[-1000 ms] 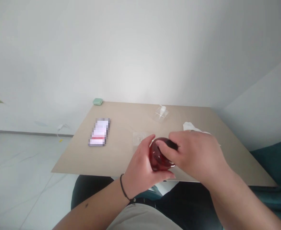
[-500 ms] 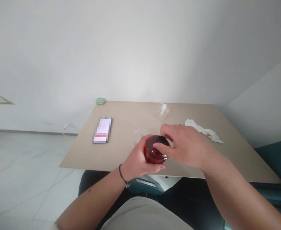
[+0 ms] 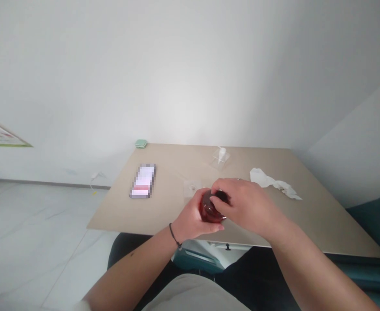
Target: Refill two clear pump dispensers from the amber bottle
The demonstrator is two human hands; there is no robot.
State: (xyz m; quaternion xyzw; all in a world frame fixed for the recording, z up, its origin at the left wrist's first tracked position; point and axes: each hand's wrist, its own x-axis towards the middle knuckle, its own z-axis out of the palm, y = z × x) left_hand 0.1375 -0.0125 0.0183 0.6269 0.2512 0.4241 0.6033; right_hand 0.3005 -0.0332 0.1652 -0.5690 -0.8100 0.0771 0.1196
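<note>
A small dark red glass bottle (image 3: 208,209) is held over the near edge of the beige table (image 3: 164,207). My left hand (image 3: 190,220) wraps round its body from the left and below. My right hand (image 3: 246,205) comes from the right, its fingers pinched round the bottle's dark top (image 3: 220,197). Most of the bottle is hidden by the two hands.
On the table lie a phone (image 3: 142,181) at the left, a small clear plastic piece (image 3: 191,186) just beyond my hands, a clear pump part (image 3: 220,156), a crumpled white tissue (image 3: 274,182) at the right and a green case (image 3: 141,143) at the far corner.
The bottle and both hands have drifted slightly away from me, toward the table. My right fingers have shifted their grip on the top. The view has swung a little.
</note>
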